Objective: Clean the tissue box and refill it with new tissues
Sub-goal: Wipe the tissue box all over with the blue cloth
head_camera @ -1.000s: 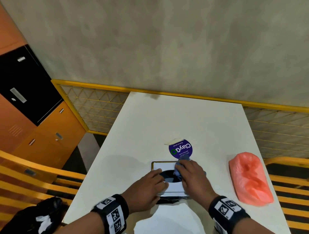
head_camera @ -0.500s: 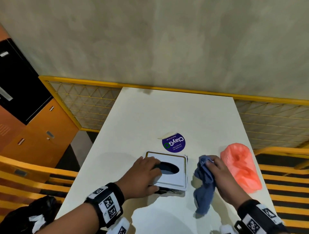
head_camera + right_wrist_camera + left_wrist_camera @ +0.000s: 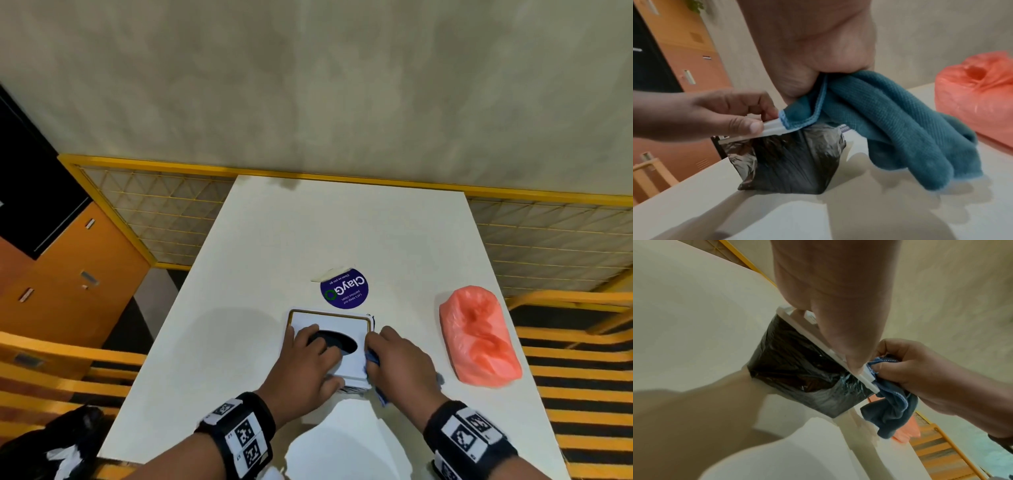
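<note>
The tissue box (image 3: pixel 329 322) has a white lid with a gold rim and a dark oval slot, and black wrapped sides (image 3: pixel 797 369) (image 3: pixel 789 162). It stands near the table's front edge. My left hand (image 3: pixel 308 356) grips the lid's near left edge, fingers over the slot and thumb under the rim (image 3: pixel 748 126). My right hand (image 3: pixel 397 359) holds a bunched blue cloth (image 3: pixel 890 123) (image 3: pixel 892 407) against the lid's right edge. An orange plastic pack (image 3: pixel 479 339) lies to the right.
The white table (image 3: pixel 342 233) carries a round purple sticker (image 3: pixel 344 289) behind the box and a pale scrap (image 3: pixel 330 273) beside it. Yellow mesh railing (image 3: pixel 171 212) borders the table. Orange lockers (image 3: pixel 68 267) stand left. A black bag (image 3: pixel 51 448) sits at lower left.
My right hand first wiped the lid top, swung out right with the cloth hanging, and now is back against the box's right edge. My left hand stayed on the lid.
</note>
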